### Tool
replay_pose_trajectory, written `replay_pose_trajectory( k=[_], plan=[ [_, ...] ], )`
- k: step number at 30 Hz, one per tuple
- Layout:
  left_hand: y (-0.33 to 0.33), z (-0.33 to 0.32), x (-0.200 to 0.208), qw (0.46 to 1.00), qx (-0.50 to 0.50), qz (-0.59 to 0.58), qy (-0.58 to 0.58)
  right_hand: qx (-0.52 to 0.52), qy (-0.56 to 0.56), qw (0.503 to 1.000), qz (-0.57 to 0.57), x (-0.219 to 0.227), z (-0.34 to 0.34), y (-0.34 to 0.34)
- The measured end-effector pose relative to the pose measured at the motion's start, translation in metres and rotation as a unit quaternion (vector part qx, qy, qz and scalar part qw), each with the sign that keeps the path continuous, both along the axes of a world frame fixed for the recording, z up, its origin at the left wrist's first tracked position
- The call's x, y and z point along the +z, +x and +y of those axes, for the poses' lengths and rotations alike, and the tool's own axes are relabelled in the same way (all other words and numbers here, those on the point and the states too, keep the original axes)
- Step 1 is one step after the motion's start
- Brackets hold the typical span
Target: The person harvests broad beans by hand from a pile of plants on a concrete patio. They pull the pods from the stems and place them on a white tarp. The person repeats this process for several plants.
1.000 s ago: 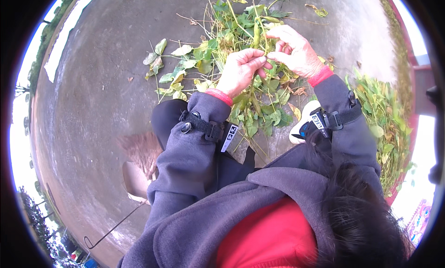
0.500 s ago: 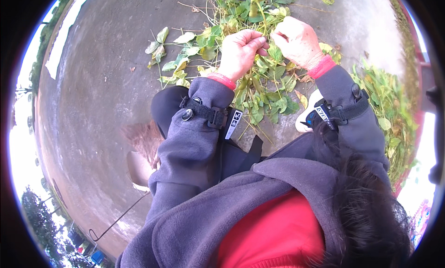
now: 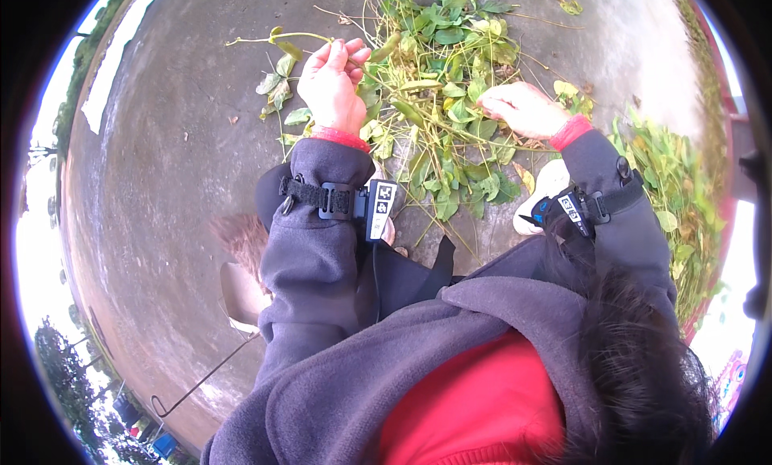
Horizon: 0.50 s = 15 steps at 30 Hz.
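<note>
Raised over the left side of a heap of leafy bean plants (image 3: pixel 462 103) is my left hand (image 3: pixel 334 83). Its fingers are closed round a thin bean stalk (image 3: pixel 277 39); the stem sticks out to the left, and a green pod (image 3: pixel 386 47) shows just right of the fingers. Above the heap's right part, my right hand (image 3: pixel 523 110) has its fingers pressed together, pointing left. What it may be pinching is hidden. Several green and yellowing pods (image 3: pixel 418 86) and leaves lie between the two hands.
More bean plants (image 3: pixel 675 216) are piled along the right on the concrete ground (image 3: pixel 161 184). A white shoe (image 3: pixel 547 192) stands close to the heap. Left of my arm are a brown fluffy thing (image 3: pixel 241 240) and a thin hooked metal rod (image 3: pixel 201 382).
My hands, close together before, have moved apart. The left one went left with the bean stalk, which now points sideways; the right one dropped slightly nearer, its fingers turned left.
</note>
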<state>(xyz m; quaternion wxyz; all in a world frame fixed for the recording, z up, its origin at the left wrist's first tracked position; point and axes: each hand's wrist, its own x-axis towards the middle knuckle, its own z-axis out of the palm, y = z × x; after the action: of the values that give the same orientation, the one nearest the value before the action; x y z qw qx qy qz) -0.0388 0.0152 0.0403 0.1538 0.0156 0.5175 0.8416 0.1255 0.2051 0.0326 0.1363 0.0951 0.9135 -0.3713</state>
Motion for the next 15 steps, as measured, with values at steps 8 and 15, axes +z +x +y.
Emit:
replay_pose_trajectory(
  k=[8, 15],
  plan=[
    [0.014, 0.012, -0.004, 0.996, -0.066, -0.061, 0.022, -0.148, -0.204, 0.963, 0.097, -0.003, -0.05, -0.008],
    [0.013, 0.009, -0.003, 0.995, -0.072, -0.062, 0.025, -0.16, -0.179, 0.959, 0.148, 0.003, -0.053, -0.015]
  ],
)
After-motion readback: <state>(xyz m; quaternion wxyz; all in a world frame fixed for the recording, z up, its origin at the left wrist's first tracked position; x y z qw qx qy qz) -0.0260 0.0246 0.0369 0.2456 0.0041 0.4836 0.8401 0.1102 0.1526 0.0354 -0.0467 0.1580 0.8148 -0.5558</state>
